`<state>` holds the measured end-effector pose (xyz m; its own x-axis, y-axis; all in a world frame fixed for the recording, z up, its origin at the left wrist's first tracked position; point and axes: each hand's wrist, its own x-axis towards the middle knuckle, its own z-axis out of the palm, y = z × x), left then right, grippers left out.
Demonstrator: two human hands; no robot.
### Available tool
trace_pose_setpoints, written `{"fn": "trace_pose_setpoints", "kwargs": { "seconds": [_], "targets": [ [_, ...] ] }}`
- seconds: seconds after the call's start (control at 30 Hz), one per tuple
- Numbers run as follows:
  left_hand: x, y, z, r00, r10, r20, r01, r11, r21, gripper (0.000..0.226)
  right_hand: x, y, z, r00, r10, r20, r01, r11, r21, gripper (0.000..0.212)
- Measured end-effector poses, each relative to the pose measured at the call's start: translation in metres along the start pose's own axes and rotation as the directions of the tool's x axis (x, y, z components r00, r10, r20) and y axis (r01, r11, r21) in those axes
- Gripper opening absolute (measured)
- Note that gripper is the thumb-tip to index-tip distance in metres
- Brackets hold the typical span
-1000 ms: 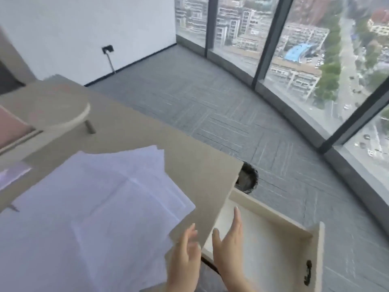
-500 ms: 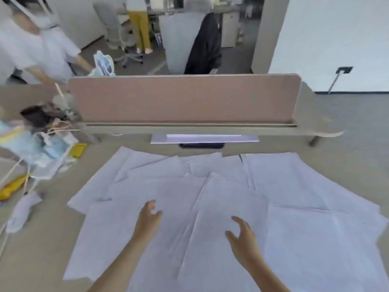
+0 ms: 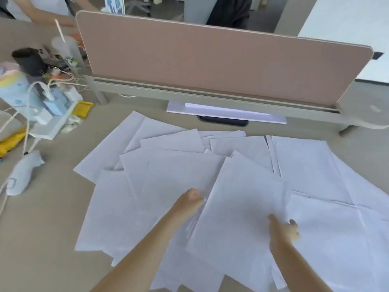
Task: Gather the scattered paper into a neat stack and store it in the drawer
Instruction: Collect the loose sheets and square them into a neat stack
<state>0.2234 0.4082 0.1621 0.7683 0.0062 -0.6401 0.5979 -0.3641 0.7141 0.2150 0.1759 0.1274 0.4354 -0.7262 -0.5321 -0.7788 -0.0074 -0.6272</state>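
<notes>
Several white paper sheets [image 3: 168,175] lie scattered and overlapping across the beige desk [image 3: 46,228]. One top sheet [image 3: 242,207] lies slanted in the middle. My left hand [image 3: 190,200] is closed on that sheet's left edge, fingers curled. My right hand [image 3: 284,230] grips its right edge, thumb on top. The sheet stays low over the pile. The drawer is out of view.
A pink divider panel [image 3: 210,60] stands along the desk's back, with a flat white board [image 3: 227,113] under its ledge. Cables, a white power strip [image 3: 52,114], yellow items [image 3: 83,108] and a grey cloth [image 3: 21,173] crowd the left. A person's arm [image 3: 42,9] shows behind the divider.
The view swung from the open drawer at the desk's right end to the paper-covered desktop. Both hands moved forward and closed on the edges of the top middle sheet.
</notes>
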Motion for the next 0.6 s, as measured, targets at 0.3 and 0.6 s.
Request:
{"fn": "trace_pose_setpoints", "kwargs": {
  "seconds": [0.3,0.6],
  "targets": [
    [0.041,0.007,-0.001,0.948,0.117,0.295,-0.163,0.977,0.138,0.019,-0.044,-0.007,0.012,0.993,-0.025,0.113,0.031,0.998,-0.049,0.019],
    [0.107,0.043,-0.101,0.905,0.224,0.363,-0.364,0.848,0.385,0.021,-0.02,-0.025,0.057,0.887,-0.397,0.235,0.429,0.897,-0.104,0.03]
  ]
}}
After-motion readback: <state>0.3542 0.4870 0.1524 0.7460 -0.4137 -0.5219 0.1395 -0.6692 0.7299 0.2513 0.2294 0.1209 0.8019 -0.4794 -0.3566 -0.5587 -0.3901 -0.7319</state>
